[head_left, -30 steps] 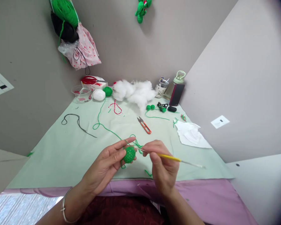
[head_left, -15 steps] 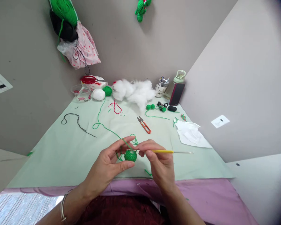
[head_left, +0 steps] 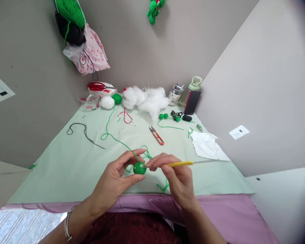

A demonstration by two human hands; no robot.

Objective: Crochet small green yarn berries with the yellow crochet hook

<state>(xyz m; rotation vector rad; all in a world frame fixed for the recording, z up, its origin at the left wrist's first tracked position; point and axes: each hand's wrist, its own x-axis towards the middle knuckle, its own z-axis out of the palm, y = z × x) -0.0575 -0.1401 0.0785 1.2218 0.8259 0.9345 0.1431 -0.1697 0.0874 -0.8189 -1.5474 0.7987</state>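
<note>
Between the thumb and fingers of my left hand [head_left: 122,173] sits a small round green crochet piece [head_left: 139,168], with a bit of white showing in its top opening. Green yarn [head_left: 128,148] runs over the left fingers and back across the table to a green yarn ball [head_left: 117,98]. My right hand [head_left: 176,174] is closed around a crochet hook with a yellow handle [head_left: 181,163]. The hook's thin metal tip meets the right side of the green piece; whether it is inside a stitch I cannot tell.
Orange thread snips [head_left: 157,136] lie beyond my hands. White stuffing [head_left: 146,100], a white yarn ball [head_left: 107,102], a pen cup [head_left: 174,96] and a bottle [head_left: 190,94] line the back. A black cord [head_left: 85,132] lies left, white cloth [head_left: 205,144] right.
The green piece has tilted and shifted slightly left. My right hand has moved a little right and down, turning the hook, whose tip has gone from across the opening to the piece's right edge.
</note>
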